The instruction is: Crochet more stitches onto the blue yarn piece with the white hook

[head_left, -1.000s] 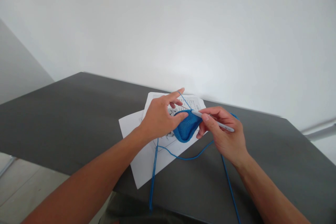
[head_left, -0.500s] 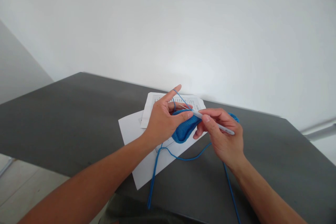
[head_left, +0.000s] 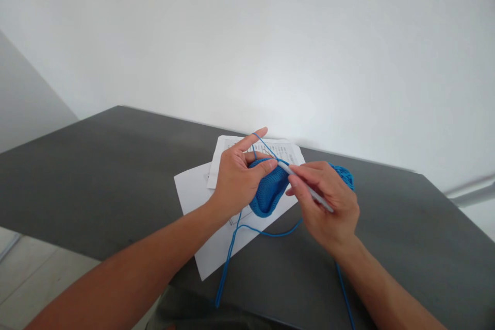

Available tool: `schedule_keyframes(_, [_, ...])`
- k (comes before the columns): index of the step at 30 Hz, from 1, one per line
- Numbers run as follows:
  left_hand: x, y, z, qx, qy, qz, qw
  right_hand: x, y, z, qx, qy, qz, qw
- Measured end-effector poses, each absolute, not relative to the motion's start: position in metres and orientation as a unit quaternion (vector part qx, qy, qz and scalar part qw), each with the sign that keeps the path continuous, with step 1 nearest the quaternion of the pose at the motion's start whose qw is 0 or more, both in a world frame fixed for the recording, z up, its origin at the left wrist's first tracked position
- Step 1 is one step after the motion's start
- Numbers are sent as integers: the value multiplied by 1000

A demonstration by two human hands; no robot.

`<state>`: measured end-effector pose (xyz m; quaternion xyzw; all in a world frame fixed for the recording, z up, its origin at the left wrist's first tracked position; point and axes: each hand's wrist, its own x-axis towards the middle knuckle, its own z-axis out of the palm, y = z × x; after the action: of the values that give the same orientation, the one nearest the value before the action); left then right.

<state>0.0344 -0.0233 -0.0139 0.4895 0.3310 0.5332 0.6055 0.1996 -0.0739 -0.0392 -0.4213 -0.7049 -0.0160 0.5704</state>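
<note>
Pinched in my left hand (head_left: 242, 175) is a blue crochet piece (head_left: 268, 193), cupped in shape, its upper edge under my thumb. A strand of blue yarn (head_left: 264, 141) loops over my raised left index finger and runs down to that edge. My right hand (head_left: 328, 198) grips a pale crochet hook (head_left: 315, 195) like a pen, its head end at the edge beside my left thumb. The hook's very tip is hidden in the stitches. Behind my right hand, a blue yarn ball (head_left: 343, 175) shows in part.
Printed sheets (head_left: 207, 247) lie under my hands on the dark grey table (head_left: 116, 175). A loose blue yarn strand (head_left: 228, 263) trails toward the table's near edge, and another strand (head_left: 344, 289) hangs below my right wrist. A white wall (head_left: 247, 36) rises behind the table.
The hook has swung steeper, and its head has drawn slightly left and in against the edge. The crochet piece has shifted a little left and down, and more of the yarn ball shows.
</note>
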Motion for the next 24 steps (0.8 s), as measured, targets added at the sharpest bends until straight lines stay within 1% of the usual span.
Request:
schedule_keyframes(2, [34, -21, -12, 446, 308, 530, 653, 199, -76, -38, -406, -734, -92, 536])
schedule_keyframes(5, [31, -20, -8, 399, 287, 515, 702, 196, -79, -36, -390, -756, -174, 496])
schedule_keyframes(9, [26, -20, -2, 378, 269, 494, 735, 194, -84, -35, -387, -760, -225, 471])
schedule_keyframes(12, [24, -20, 0, 378, 254, 481, 749, 196, -86, -34, -374, -763, -247, 466])
schedule_keyframes(16, [22, -20, 2, 392, 256, 479, 743, 204, -84, -29, -349, -781, -252, 452])
schedule_keyframes(24, [18, -11, 1, 456, 289, 504, 674, 220, -77, -16, -313, -826, -212, 419])
